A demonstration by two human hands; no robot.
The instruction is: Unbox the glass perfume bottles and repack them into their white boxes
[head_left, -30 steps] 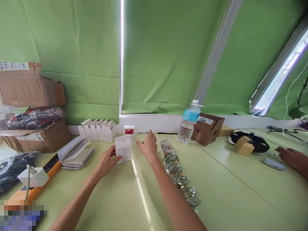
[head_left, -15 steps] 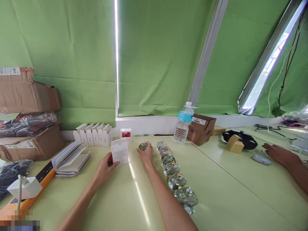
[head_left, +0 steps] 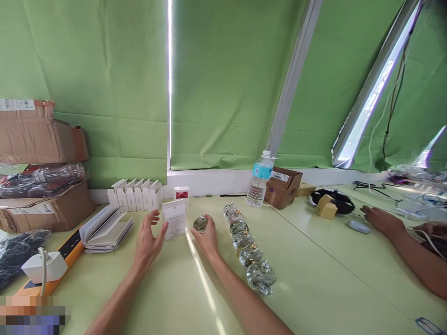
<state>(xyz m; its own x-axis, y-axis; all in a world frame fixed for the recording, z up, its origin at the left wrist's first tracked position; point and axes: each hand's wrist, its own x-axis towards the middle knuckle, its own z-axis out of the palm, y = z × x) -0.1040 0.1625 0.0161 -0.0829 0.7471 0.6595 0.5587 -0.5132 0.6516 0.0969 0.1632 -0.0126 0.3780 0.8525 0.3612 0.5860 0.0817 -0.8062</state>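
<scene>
1. Since the earlier frame, the left grip [head_left: 148, 242] has let go and spread wide open. It holds nothing, and its fingers sit just beside a white carton [head_left: 173, 219] that stands upright on the desk [head_left: 314, 288], with its printed panel facing the person.
2. The right grip [head_left: 207, 238] lies palm down and loosely open, with its fingers against a round glass bottle [head_left: 200, 224] on the desk. I cannot tell whether it has real hold of the bottle.
3. Just right of that hand, a row of glass bottles [head_left: 249, 255] with gold collars runs from near the desk's back edge toward the person.
4. Along the back edge stands a line of white cartons [head_left: 134, 196] with raised flaps, and a small red-printed box [head_left: 181, 195] stands beside it. As things lie, the bottles remain outside the cartons, though the cartons' insides are hidden.
5. Only a narrow lane separates the upright carton from the row of bottles. Toward the left edge lie open booklets [head_left: 105, 229] and an orange power strip [head_left: 52, 257].
6. Farther right, past a water bottle [head_left: 258, 185] and a brown carton [head_left: 282, 188], a co-worker's hand [head_left: 382, 221] rests near a computer mouse [head_left: 359, 226].
</scene>
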